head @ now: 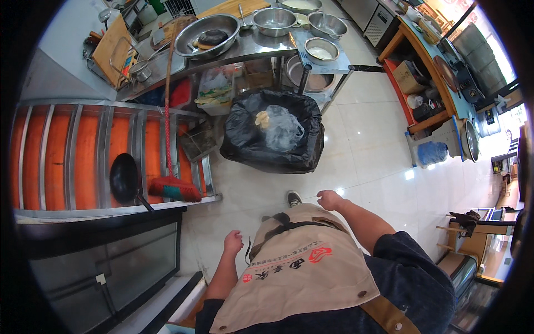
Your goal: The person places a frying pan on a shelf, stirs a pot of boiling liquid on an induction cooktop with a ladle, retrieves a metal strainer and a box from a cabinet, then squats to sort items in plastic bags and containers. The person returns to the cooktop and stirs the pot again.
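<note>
My left hand (233,242) hangs at the left of a beige apron (308,267), its fingers curled and no object seen in it. To the right of the apron, my right hand (331,200) is held over the tiled floor, also loosely curled with nothing visible in it. Before me stands a bin lined with a black plastic bag (238,146). Inside the bin lie a crumpled clear plastic bag (283,129) and a small pale yellowish scrap (262,120). A shoe (294,198) shows beyond the apron. Neither hand touches the bin.
At left, a broom (175,188) and a black frying pan (124,177) rest against a metal frame (104,158) with orange panels. A steel worktable (267,44) holds several bowls, including a large steel basin (208,35). A wooden-framed counter (442,79) stands right.
</note>
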Tool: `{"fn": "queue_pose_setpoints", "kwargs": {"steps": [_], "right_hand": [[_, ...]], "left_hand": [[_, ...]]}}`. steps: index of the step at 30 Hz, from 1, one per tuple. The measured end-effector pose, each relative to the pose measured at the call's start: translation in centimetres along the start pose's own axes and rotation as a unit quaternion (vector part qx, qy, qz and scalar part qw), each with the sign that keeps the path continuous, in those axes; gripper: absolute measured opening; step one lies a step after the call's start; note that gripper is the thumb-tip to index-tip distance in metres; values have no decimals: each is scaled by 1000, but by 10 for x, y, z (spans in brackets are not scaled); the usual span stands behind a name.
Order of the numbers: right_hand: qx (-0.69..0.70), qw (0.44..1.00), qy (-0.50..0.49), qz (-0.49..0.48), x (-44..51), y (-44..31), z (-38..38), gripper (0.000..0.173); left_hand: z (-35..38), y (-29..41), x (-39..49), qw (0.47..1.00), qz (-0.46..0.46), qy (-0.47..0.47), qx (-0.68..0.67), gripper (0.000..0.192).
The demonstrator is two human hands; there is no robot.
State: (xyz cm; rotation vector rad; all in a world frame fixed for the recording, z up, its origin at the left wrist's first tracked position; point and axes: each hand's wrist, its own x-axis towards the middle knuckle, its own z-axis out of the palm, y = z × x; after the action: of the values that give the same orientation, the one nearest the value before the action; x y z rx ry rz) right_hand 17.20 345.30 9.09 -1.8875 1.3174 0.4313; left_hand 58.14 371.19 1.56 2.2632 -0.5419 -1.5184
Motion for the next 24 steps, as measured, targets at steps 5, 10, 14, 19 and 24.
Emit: {"fn": "queue_pose_setpoints", "kwargs": {"steps": [5, 10, 14, 19, 24], "right_hand": [[21, 1000, -9, 18, -12, 10, 7, 42], [25, 998, -7, 52, -24, 25, 16, 43], [29, 998, 0, 62, -29, 30, 21, 42], [31, 998, 3, 53, -30, 28, 23, 42], [28, 998, 2, 57, -29, 20, 19, 41]], "left_hand": [[-7, -13, 4, 999, 26, -7, -23, 34], [-12, -22, 3, 999, 30, -7, 20, 34], [-12, -21, 3, 1000, 21, -13, 0, 34], [-8, -15, 7, 999, 38, -20, -10, 34], [-7, -7, 8, 1000, 19, -18, -9, 34]]}}
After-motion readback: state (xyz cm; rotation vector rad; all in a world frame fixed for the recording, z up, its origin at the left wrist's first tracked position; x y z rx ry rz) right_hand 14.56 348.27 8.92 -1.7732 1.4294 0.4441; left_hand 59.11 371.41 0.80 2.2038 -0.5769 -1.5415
